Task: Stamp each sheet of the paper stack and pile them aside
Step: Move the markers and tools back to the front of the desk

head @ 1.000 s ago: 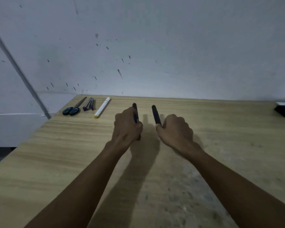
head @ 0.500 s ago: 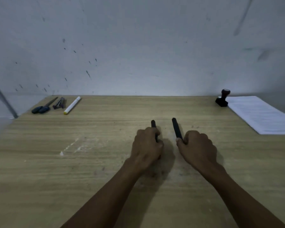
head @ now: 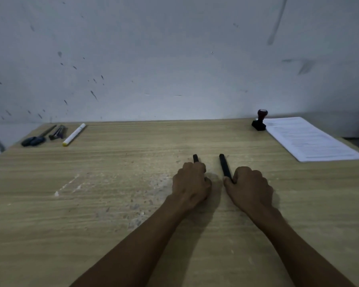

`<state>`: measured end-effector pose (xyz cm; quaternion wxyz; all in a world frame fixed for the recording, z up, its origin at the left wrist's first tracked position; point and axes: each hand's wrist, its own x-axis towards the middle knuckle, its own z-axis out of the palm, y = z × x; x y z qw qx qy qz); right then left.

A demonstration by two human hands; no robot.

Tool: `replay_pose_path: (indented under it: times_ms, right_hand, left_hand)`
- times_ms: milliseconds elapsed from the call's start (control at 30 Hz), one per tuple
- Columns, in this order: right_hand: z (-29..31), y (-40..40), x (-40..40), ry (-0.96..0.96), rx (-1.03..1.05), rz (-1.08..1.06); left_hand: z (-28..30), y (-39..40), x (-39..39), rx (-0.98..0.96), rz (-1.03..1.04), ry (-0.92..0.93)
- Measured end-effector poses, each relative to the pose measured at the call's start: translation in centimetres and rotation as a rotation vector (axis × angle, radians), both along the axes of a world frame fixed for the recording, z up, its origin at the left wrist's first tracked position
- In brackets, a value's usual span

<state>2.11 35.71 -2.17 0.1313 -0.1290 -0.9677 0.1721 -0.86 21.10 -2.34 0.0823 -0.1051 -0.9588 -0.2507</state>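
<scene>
Two hands, left hand [head: 192,181]; right hand [head: 250,186], each grip a black stick.

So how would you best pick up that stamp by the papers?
Probably by the round knob on top of the stamp, coming from above: it stands upright on its black base, and the paper stack crowds its right side.

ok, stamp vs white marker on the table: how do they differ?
The stamp stands upright at the far right, touching the paper stack; the white marker lies flat at the far left, beside the scissors. The stamp is dark with a black base and rounded reddish knob; the marker is white, slim and long with a yellow end. Both sit near the table's far edge, untouched by either hand.
</scene>
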Motion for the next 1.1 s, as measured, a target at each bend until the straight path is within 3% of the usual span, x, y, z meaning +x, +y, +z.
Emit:
replay_pose_path:
  times_ms: [667, 933, 1100]
  right_hand:
    - [-0.1, 0.4, 0.3, 0.019, -0.128, 0.009]
    - [0.4, 0.1, 0.9, 0.091, -0.064, 0.007]
    - [1.3, -2.4, 0.7, 0.207, -0.091, 0.088]
  left_hand:
    - [0.1, 0.6, 0.4, -0.076, -0.014, -0.004]
    - [0.4, -0.9, 0.4, 0.102, -0.008, 0.026]
    - [0.5, -3.7, 0.0, 0.102, 0.066, 0.089]
